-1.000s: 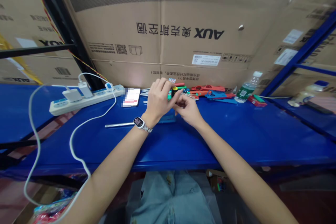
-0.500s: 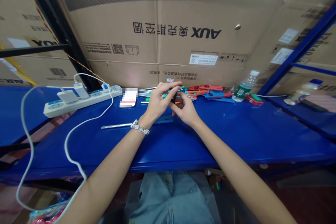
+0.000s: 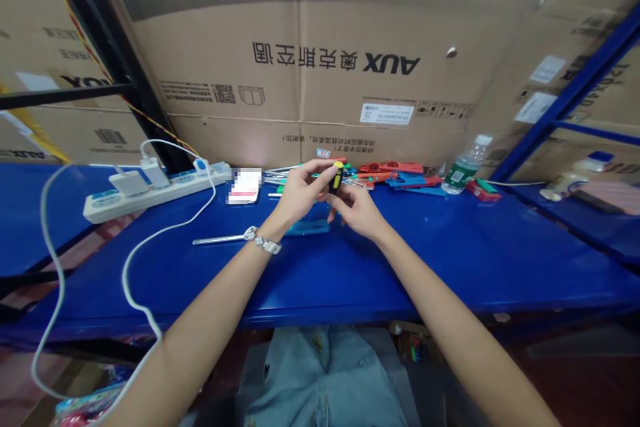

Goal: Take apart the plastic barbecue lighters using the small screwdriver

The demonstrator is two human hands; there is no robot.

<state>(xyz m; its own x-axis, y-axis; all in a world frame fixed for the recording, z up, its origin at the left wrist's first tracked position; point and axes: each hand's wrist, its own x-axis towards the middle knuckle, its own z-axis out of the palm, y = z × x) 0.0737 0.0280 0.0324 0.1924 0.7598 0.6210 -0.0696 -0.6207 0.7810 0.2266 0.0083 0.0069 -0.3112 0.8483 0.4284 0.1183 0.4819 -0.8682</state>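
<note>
Over the middle of the blue table, both hands meet around a short black-and-yellow screwdriver handle (image 3: 338, 177). Its yellow end points up and away, while its lower part is hidden by fingers. My left hand (image 3: 303, 190) grips it from the left, thumb and fingers closed at its upper part. From the right, my right hand (image 3: 357, 208) has its thumb and fingers closed around the lower part. Below the hands lies a long tool with a metal shaft (image 3: 220, 239) and a blue handle (image 3: 313, 227), partly covered by my left wrist.
Several tools with red handles (image 3: 390, 167) and blue handles (image 3: 415, 181) lie along the cardboard box (image 3: 210, 27). A green-labelled bottle (image 3: 461, 170) stands to the right. At left are a white power strip (image 3: 155, 195), its looping cable (image 3: 127, 273) and a white pad (image 3: 245, 185).
The handle has turned up between the fingers, so its yellow end now shows. My left hand has shifted slightly left and down; the right has opened its grip angle a little.
</note>
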